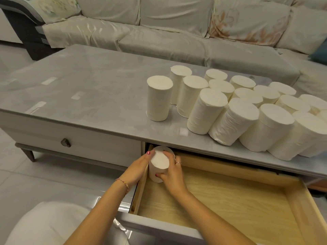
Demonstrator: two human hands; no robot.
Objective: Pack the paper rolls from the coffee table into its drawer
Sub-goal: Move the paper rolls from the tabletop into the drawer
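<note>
Several white paper rolls (pixel 235 110) stand upright in a cluster on the right half of the grey coffee table (pixel 85 89). Below the tabletop the wooden drawer (pixel 221 200) is pulled out toward me. One paper roll (pixel 160 160) stands upright in the drawer's far left corner, with another roll partly visible right behind it. My left hand (pixel 138 170) grips this roll from the left, over the drawer's side wall. My right hand (pixel 174 175) grips it from the right, inside the drawer.
A closed drawer with a dark knob (pixel 65 143) lies to the left of the open one. A sofa with pale covers (pixel 159 32) runs behind the table. My white-clad knee (pixel 46 225) shows at bottom left. The floor has light tiles.
</note>
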